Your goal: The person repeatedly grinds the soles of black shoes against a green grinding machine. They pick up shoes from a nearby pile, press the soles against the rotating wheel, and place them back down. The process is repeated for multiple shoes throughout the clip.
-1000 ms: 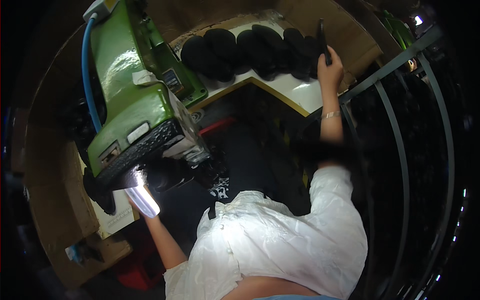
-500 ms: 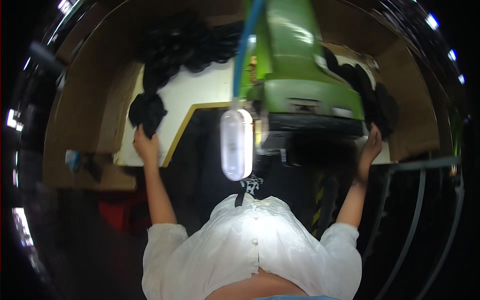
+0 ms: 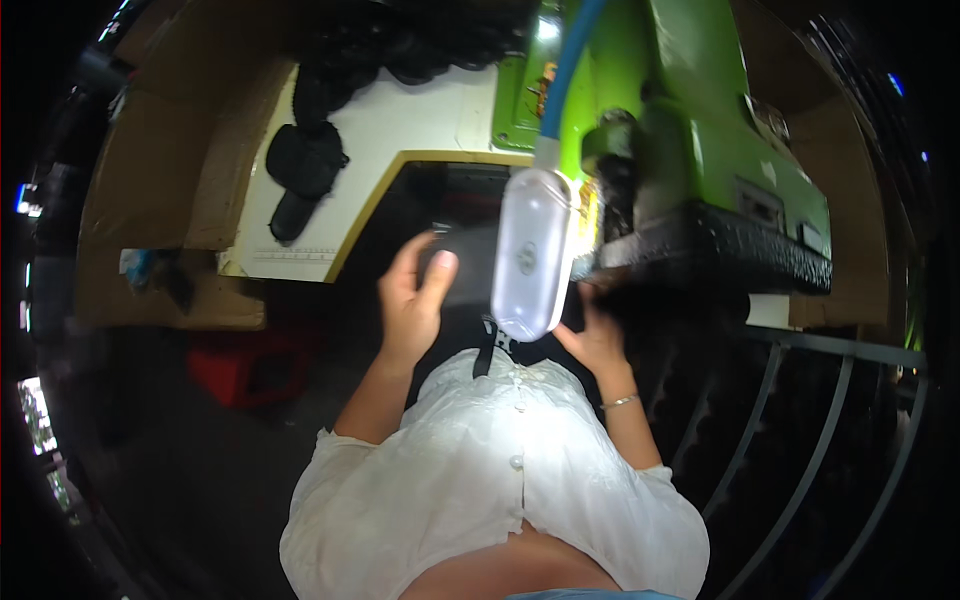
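My left hand [image 3: 412,300] is in front of the table's cut-out, its thumb and fingers curled at the edge of a dark, blurred flat piece [image 3: 468,262] whose kind I cannot make out. To the right, my right hand [image 3: 602,345] is below the head of a green machine [image 3: 690,130]. Its fingertips are blurred and partly lost in the dark, and the lamp covers some of the area beside its thumb. A pale oblong lamp [image 3: 530,255] on a blue tube hangs between my hands. On the table at the left lies a black rounded soft piece [image 3: 305,160], apart from my hands.
The white table [image 3: 400,115] has a yellow-edged cut-out. More black pieces [image 3: 410,40] are heaped at its back. Cardboard walls [image 3: 165,170] stand at the left and right. A red plastic object [image 3: 235,370] is at lower left; grey metal rails [image 3: 835,400] stand at lower right.
Both hands have come inward from the table's sides toward the middle. My left hand has left the black piece on the left. The view has shifted, so the machine and lamp appear further right.
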{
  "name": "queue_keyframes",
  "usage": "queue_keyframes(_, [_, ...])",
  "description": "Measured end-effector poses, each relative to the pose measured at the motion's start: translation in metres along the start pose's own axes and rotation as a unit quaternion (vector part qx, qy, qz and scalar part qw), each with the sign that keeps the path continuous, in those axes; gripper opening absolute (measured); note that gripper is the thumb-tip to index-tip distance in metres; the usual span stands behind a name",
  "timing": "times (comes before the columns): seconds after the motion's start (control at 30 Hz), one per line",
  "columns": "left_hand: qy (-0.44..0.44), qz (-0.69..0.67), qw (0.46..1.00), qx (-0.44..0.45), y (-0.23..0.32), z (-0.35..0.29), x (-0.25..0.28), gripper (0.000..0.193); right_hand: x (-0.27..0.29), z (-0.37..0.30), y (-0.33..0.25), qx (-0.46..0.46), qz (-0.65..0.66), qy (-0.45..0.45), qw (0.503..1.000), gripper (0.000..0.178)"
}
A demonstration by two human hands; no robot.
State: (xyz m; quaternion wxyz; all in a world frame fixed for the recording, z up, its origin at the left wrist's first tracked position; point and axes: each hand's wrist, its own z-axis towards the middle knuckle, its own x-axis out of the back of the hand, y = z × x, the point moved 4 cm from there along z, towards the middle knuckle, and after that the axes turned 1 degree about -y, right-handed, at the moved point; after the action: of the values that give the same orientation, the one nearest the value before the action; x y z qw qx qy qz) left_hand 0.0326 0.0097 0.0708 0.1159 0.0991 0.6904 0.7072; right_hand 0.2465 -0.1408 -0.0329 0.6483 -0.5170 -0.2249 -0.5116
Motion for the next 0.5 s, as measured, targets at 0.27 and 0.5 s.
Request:
queue_keyframes(0.27, [-0.304, -0.020, 0.953, -0.011, -0.010, -0.029, -0.078, 0.063, -0.026, -0.009, 0.006, -0.219, 0.384, -0.123, 0.888, 0.025])
queue_keyframes(0.5, [-0.236, 0.153, 0.960, 0.001, 0.001, -0.018, -0.112, 0.035, -0.036, -0.009, -0.053, -0.199, 0.570, -0.174, 0.778, 0.046])
